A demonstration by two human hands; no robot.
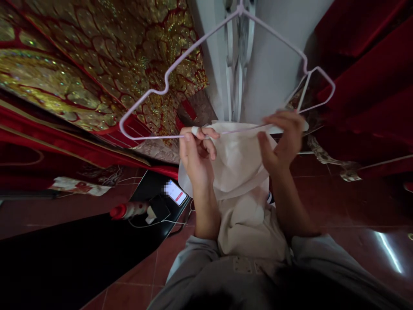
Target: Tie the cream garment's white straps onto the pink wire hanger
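A pale pink hanger [185, 54] spans the space in front of me, its top at the upper edge of the view. My left hand [198, 157] is closed on its bottom bar, the thumb pressed against it and a white band round one finger. Close to the bar's right part is my right hand [282, 140], a little blurred, with its thumb apart from the fingers. Whitish cloth [237, 159] hangs just below and behind the bar between both hands. Whether the cloth is fixed to the bar I cannot tell.
Red garments with gold sequins [155, 43] hang on the left, and dark red fabric [371, 73] on the right. A black table [80, 249] at lower left carries a lit phone [176, 192], a red-capped bottle [127, 210] and cables. Red tiles [129, 295] cover the floor.
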